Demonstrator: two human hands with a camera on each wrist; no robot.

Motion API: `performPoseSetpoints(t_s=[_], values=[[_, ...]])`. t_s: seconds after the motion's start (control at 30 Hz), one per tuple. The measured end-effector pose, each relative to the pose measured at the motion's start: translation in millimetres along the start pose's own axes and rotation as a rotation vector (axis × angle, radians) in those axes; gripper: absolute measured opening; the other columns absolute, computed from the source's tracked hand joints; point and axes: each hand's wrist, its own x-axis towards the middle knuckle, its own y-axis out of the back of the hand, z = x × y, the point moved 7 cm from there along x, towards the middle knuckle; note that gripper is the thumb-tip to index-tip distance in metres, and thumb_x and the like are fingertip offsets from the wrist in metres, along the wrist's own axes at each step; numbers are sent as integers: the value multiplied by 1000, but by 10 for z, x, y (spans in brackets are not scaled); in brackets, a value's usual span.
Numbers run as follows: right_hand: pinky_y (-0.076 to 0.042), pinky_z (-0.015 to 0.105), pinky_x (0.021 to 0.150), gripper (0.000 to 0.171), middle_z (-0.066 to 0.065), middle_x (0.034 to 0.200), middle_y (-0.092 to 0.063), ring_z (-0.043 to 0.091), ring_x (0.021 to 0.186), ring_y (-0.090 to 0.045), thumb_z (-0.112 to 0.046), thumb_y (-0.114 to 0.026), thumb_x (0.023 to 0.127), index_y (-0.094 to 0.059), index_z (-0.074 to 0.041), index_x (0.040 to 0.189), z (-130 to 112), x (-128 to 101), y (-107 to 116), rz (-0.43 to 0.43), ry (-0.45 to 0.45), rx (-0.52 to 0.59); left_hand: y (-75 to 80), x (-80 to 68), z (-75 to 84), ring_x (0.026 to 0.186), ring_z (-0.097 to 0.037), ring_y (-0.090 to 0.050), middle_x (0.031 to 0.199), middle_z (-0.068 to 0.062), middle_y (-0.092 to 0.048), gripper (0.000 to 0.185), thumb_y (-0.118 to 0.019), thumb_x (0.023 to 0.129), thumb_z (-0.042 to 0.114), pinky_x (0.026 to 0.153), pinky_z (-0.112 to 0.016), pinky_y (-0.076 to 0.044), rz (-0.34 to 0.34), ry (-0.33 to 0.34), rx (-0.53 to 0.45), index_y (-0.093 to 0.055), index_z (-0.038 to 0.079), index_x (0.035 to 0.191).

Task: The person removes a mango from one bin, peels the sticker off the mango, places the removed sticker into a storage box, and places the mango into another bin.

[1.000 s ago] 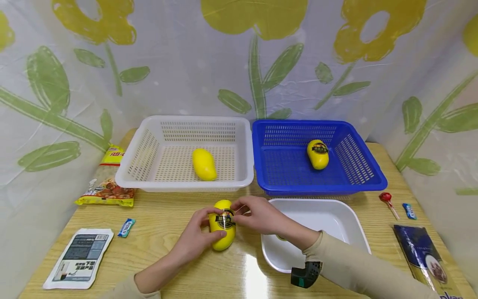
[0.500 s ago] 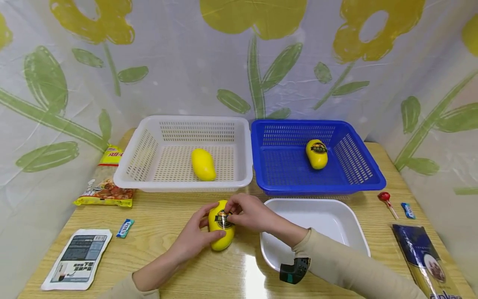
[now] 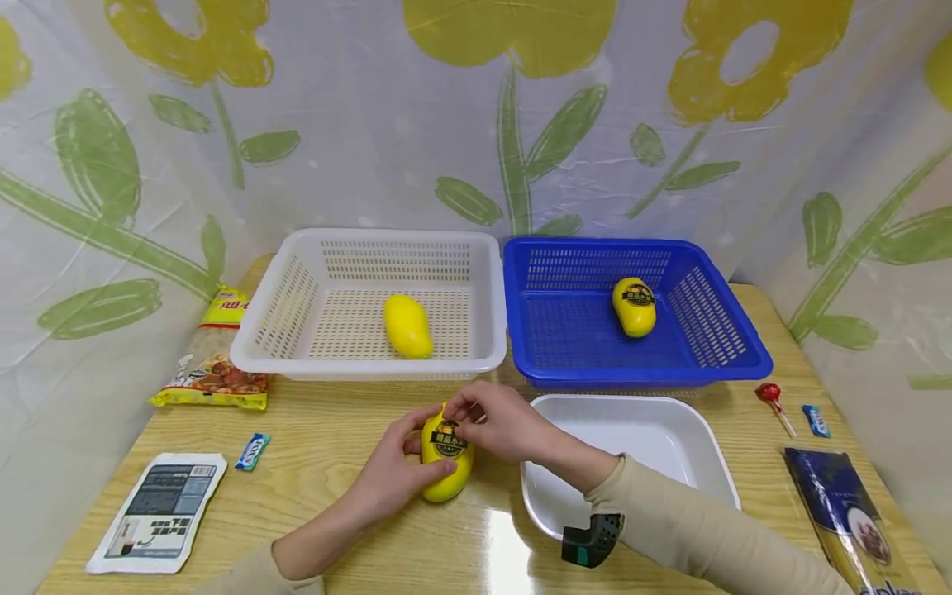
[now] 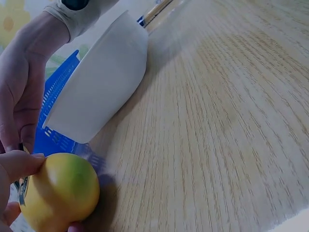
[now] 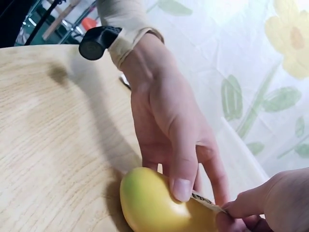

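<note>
A yellow mango (image 3: 446,481) with a black-and-gold sticker (image 3: 449,440) lies on the table in front of the baskets. My left hand (image 3: 397,461) grips it from the left, thumb on the near side and fingers at the far side. From the right, my right hand (image 3: 500,421) pinches the sticker's edge between thumb and forefinger. In the right wrist view the sticker (image 5: 205,200) stands up at that edge, off the mango (image 5: 154,200). Another mango (image 3: 407,326), with no sticker showing, lies in the white basket (image 3: 368,368). A stickered mango (image 3: 635,307) lies in the blue basket (image 3: 640,376).
A white tray (image 3: 632,421) stands under my right forearm, which hides part of it. On the left lie a food bag (image 3: 216,364), a small blue wrapper (image 3: 253,452) and a white pouch (image 3: 158,512). A lollipop (image 3: 775,406), another wrapper (image 3: 816,421) and a dark packet (image 3: 848,512) lie right.
My right hand has shifted slightly left, from the mango's right edge onto the sticker's upper right edge. The left hand keeps its grip on the mango.
</note>
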Motion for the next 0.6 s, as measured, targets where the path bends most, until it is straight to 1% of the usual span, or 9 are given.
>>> performPoseSetpoints(t_s=[0.1, 0.2, 0.37, 0.47, 0.6], values=[[-52, 26, 77, 14, -1, 89, -65, 10, 81, -62, 1, -68, 84, -68, -7, 96, -3, -6, 13, 14, -5, 18, 3, -9, 16, 96, -24, -58, 133, -13, -47, 71, -82, 77, 6, 71, -28, -55, 31, 0, 32, -50, 12, 140], [-51, 24, 74, 12, -1, 89, -64, 10, 80, -62, -2, -70, 84, -68, -8, 95, 22, -7, 19, 20, -24, 24, 7, -20, 30, 96, -23, -57, 133, -14, -46, 72, -83, 76, 10, 70, -27, -54, 59, 3, 80, -51, 12, 140], [-49, 23, 70, 11, -6, 84, -64, 8, 76, -61, -9, -74, 85, -68, -12, 93, 84, 6, -20, -27, -67, 12, -2, -31, 48, 96, -23, -56, 132, -16, -45, 72, -85, 75, 14, 69, -26, -52, 79, -13, 147, -51, 11, 139], [-49, 23, 70, 10, -7, 83, -64, 7, 75, -61, -9, -74, 85, -69, -11, 93, 71, 11, -46, -32, -46, -6, 5, -31, 47, 94, -22, -56, 129, -15, -47, 72, -85, 75, 16, 69, -25, -51, 95, -20, 197, -52, 12, 138], [-50, 22, 71, 10, -6, 83, -65, 6, 75, -61, -7, -75, 84, -72, -10, 92, -1, 1, -37, 13, 21, -57, 8, -25, 42, 93, -20, -56, 127, -14, -48, 72, -85, 75, 19, 71, -26, -51, 110, -31, 256, -52, 13, 139]])
